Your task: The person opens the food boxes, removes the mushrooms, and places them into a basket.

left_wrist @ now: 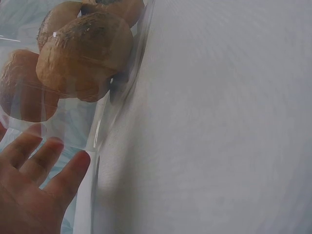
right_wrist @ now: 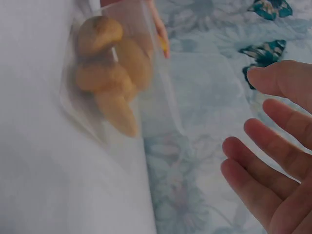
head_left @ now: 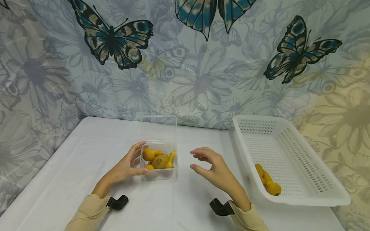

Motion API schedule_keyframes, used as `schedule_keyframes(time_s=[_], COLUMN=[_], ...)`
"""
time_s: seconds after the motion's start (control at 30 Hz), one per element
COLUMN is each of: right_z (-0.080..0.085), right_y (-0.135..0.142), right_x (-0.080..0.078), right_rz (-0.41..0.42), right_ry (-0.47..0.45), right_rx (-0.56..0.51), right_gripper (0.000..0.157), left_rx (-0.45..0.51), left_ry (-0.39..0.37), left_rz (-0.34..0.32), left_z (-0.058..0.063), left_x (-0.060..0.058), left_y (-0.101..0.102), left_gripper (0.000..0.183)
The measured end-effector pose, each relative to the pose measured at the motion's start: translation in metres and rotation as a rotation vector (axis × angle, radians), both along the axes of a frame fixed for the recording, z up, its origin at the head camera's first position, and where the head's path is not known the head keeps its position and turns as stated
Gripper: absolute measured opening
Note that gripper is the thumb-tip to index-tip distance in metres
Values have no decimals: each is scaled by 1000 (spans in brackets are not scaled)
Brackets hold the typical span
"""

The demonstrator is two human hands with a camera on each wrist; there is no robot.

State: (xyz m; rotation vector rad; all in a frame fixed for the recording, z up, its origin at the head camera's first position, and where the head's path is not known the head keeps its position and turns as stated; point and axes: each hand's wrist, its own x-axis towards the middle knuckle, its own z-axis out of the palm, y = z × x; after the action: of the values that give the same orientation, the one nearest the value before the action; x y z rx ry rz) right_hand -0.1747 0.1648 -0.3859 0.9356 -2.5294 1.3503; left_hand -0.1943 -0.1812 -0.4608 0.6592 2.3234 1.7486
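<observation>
A clear plastic box (head_left: 159,175) stands on the white table, its hinged lid (head_left: 158,128) raised at the back. Inside lie several yellow gourd-like pieces (head_left: 160,161), some round and some with narrow necks. My left hand (head_left: 127,165) holds the box's left side, thumb at the front corner and fingers towards the back. The left wrist view shows that hand's fingers (left_wrist: 73,173) close against the clear wall. To the right of the box, apart from it, my right hand (head_left: 215,165) hovers with fingers spread and nothing in them.
A white perforated basket (head_left: 292,160) stands on the right side of the table. More yellow gourd-like pieces (head_left: 273,188) lie in its near left corner. Behind the table hangs a butterfly-and-flower cloth (head_left: 199,80).
</observation>
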Motion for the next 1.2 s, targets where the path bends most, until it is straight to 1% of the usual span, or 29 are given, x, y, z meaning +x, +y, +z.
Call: schedule_keyframes(time_s=[0.17, 0.43, 0.6, 0.67, 0.9, 1.2], right_z=[-6, -13, -19, -21, -23, -22], right_y=[-22, -53, -71, -77, -94, -112], right_x=[-7, -19, -25, -27, -32, -39], right_rz=[40, 102, 123, 126, 141, 145], right_ry=[-54, -107, -98, -96, -135, -89], right_rx=[-23, -67, -66, -56, -1, 120], right_gripper=[38, 39, 40, 41, 43, 44], left_rx=[-2, -4, 2, 9, 7, -7], left_ry=[6, 4, 1, 2, 5, 9], left_rz=[-4, 1, -4, -10, -14, -2], left_z=[0, 0, 0, 0, 0, -1], left_x=[-1, 0, -1, -1, -1, -2], left_y=[0, -1, -1, -1, -2, -4], left_gripper=[92, 92, 92, 92, 92, 91])
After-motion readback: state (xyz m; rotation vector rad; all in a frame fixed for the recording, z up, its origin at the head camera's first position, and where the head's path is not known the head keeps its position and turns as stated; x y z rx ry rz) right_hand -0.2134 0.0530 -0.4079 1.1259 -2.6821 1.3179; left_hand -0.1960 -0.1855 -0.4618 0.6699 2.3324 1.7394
